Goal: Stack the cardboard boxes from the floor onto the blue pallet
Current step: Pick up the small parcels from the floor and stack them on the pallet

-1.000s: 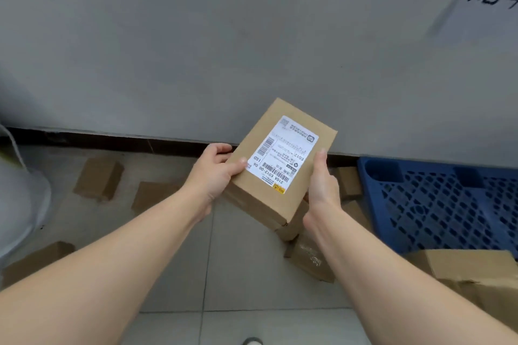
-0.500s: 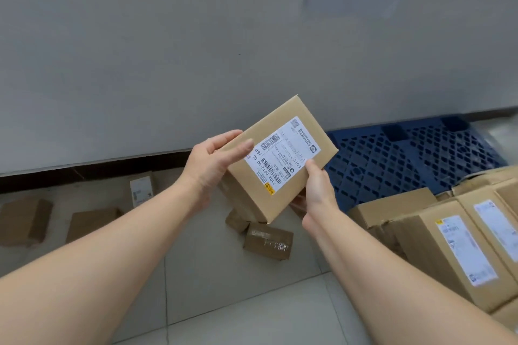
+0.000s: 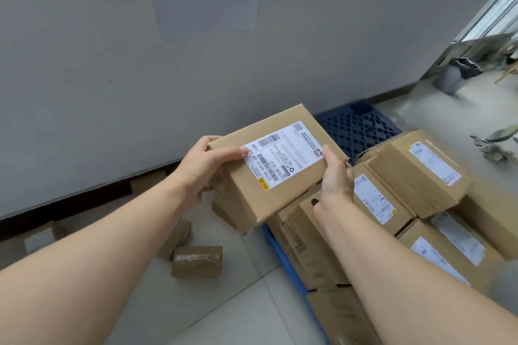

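Both hands clasp one cardboard box [image 3: 269, 204] in the middle of the frame. The left hand [image 3: 207, 168] curls round its left end, thumb lying across the top edge beside the white shipping label [image 3: 283, 154]. The right hand [image 3: 335, 179] cups its right side from below, thumb pressed up by the label's corner. Neither hand is slack; each has fingers wrapped on the box. It is lifted clear of the floor [image 3: 238, 302] and tilted, its near corner dipping toward the lower centre. It hangs over the left edge of the blue pallet [image 3: 356, 129], whose bare lattice shows just behind it, against the wall [image 3: 112, 64]. More stacked boxes [image 3: 414, 171] fill the pallet at the right and lower right of the frame, labels up. A few small boxes [image 3: 197, 260] lie on the tiles at lower left, so the job looks partly done.

The step in hand seems to be setting this box down on the pallet. To do it well, level the box first, then choose between the bare lattice at the back and the top of the row alongside. Lowering it flat, label up and edges square with its neighbours, should give a steady layer. The fingers underneath need to slide out sideways as it lands, or they may get pinched or leave it sitting crooked.
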Motion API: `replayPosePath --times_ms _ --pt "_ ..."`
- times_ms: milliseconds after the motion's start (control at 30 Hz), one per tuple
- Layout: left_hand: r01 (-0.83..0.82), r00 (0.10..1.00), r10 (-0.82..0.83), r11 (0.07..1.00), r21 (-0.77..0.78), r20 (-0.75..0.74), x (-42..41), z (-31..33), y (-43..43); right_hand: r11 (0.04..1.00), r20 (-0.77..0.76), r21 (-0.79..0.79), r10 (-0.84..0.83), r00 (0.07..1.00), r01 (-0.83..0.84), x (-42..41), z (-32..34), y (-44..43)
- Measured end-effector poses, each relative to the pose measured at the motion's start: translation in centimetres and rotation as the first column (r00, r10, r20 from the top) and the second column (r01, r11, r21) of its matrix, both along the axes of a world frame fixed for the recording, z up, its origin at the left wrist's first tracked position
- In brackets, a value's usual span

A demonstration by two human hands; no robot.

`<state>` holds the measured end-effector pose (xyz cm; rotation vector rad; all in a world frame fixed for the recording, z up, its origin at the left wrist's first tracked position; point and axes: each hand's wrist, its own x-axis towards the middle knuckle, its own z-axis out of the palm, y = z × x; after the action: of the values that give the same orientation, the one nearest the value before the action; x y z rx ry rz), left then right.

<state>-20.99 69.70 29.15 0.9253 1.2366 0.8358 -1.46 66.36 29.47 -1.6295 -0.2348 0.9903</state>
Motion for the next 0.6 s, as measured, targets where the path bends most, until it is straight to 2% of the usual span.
replayPosePath --times_ms 133,233,333,467,600 --pt "-0.113 0.993 0.113 0.994 -0.011 0.023 7.7 -0.1 0.3 0.991 0.048 -0.025 -0.129 0.990 0.130 6.7 0.1 -1.9" --pt "-0.129 0.990 0.129 0.992 0.014 -0.062 14.2 -0.4 -0.4 0.967 0.078 -0.032 -0.250 0.965 0.253 11.4 -0.2 -3.7" --pt "-0.048 0.997 0.048 0.999 0.000 -0.055 20.4 -0.7 -1.7 0.916 0.121 -0.029 -0.394 0.911 0.400 16.2 -0.4 -5.7" --pt "0.121 0.992 -0.121 0.993 -0.003 -0.027 27.2 -0.8 -3.9 0.850 0.175 -0.056 -0.508 0.843 0.524 22.2 -0.5 -9.0" --pt "0.286 0.958 -0.287 0.956 0.069 0.008 33.5 0.2 -7.0 0.729 0.245 -0.024 -0.659 0.711 0.684 27.5 -0.5 -13.0"
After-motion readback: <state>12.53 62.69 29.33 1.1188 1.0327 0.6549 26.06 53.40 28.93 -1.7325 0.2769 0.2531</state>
